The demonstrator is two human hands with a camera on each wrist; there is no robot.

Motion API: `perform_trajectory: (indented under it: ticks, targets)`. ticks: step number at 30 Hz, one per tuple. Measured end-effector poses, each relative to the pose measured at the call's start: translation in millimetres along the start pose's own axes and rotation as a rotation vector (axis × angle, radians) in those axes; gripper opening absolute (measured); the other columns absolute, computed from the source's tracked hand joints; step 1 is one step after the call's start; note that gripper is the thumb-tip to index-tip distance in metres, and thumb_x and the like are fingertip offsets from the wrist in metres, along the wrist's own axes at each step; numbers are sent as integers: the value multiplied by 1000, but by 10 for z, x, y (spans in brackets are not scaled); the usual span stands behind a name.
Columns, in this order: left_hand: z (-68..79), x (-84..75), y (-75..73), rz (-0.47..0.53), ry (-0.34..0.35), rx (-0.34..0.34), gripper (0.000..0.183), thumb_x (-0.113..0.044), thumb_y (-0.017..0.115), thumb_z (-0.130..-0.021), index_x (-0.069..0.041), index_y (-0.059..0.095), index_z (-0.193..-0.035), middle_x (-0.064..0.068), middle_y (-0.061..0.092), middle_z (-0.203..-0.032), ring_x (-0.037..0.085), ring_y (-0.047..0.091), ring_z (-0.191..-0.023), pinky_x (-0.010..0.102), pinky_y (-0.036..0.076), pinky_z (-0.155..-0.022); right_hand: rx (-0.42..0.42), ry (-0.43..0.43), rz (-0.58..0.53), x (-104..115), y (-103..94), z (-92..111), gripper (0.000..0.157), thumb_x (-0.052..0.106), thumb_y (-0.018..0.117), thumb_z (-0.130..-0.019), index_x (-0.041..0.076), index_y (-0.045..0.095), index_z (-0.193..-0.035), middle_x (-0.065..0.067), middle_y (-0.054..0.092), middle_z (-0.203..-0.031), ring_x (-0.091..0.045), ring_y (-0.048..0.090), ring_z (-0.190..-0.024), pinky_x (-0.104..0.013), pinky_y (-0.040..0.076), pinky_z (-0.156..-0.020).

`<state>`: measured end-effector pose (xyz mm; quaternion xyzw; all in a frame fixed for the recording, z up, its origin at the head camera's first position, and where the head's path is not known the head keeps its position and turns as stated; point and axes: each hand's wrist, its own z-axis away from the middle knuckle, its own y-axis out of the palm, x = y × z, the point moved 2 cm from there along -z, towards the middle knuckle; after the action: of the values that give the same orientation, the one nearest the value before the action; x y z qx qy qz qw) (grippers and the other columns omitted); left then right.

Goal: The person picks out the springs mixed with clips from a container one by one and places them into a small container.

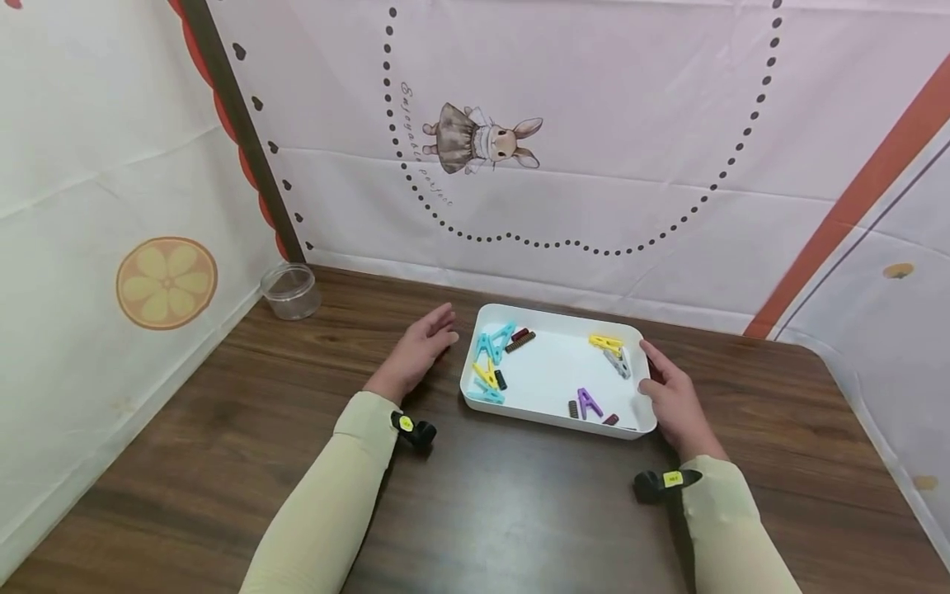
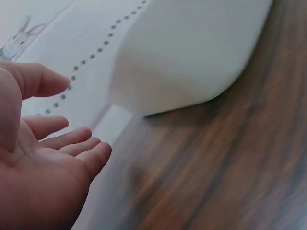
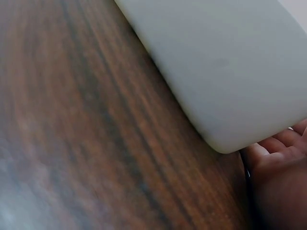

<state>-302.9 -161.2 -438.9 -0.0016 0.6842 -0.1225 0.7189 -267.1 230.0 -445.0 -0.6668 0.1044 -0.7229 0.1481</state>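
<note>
A white rectangular tray (image 1: 545,371) lies on the brown wooden table, holding clothespins and small dark ribbed cylinders. Light blue clothespins (image 1: 486,351) and a yellow clothespin (image 1: 486,374) cluster at its left end. Toward the right are another yellow clothespin (image 1: 606,341), a grey clothespin (image 1: 618,363) and a purple clothespin (image 1: 589,403). My left hand (image 1: 414,353) is beside the tray's left end, apart from it, fingers extended and palm empty in the left wrist view. At the right end, my right hand (image 1: 674,406) holds the tray, thumb over its rim; some fingers are hidden.
A clear round plastic container (image 1: 291,291) stands at the table's back left corner. Printed cloth walls (image 1: 594,107) enclose the back and both sides. Each wrist wears a small black camera (image 1: 416,432).
</note>
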Motion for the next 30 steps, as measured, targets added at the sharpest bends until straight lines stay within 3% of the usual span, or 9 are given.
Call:
perform_trajectory:
  ticks: [13, 30]
  targets:
    - [116, -50, -482, 86, 56, -66, 63, -20, 50, -102, -19, 18, -156, 4, 21, -162, 19, 16, -150, 44, 20, -121, 4, -13, 8, 6, 1, 13, 71, -6, 38, -92, 17, 19, -156, -15, 15, -162, -35, 22, -143, -55, 24, -116]
    - [227, -11, -998, 127, 71, -264, 67, -19, 50, -101, -17, 12, -157, 9, 10, -164, 24, 12, -151, 43, 19, -121, -4, -17, 20, -15, -7, -4, 72, -6, 38, -91, 20, 21, -156, -15, 16, -162, -34, 23, -142, -56, 25, -115]
